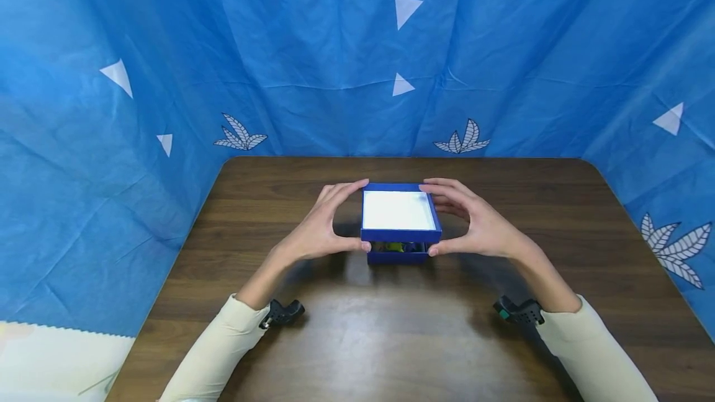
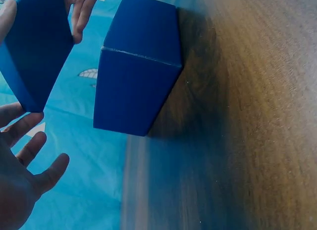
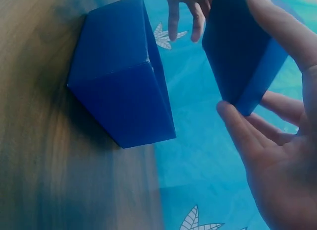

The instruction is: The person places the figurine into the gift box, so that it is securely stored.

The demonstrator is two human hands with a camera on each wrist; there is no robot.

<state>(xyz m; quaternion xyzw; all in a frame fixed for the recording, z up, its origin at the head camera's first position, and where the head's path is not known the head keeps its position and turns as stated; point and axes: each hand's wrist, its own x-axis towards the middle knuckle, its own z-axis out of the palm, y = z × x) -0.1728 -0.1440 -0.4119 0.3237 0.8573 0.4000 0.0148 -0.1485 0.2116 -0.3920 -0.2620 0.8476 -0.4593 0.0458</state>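
Both hands hold a shallow blue box lid (image 1: 399, 209) level above a deeper blue box (image 1: 396, 258) on the table. A white face framed by blue edges points up on the lid. My left hand (image 1: 321, 228) grips its left side, thumb at the near corner and fingers at the far one. On the opposite side, my right hand (image 1: 479, 223) grips it the same way. Through the gap, yellow-green and dark contents (image 1: 395, 246) show in the box, too small to identify. Both wrist views show the lid (image 2: 37, 46) apart from the box (image 3: 114, 81).
The brown wooden table (image 1: 357, 327) extends around the box on all sides. Behind it and at both sides hangs a blue curtain (image 1: 313, 36) with white triangles and leaf prints. Black devices (image 1: 283, 313) are strapped to both wrists.
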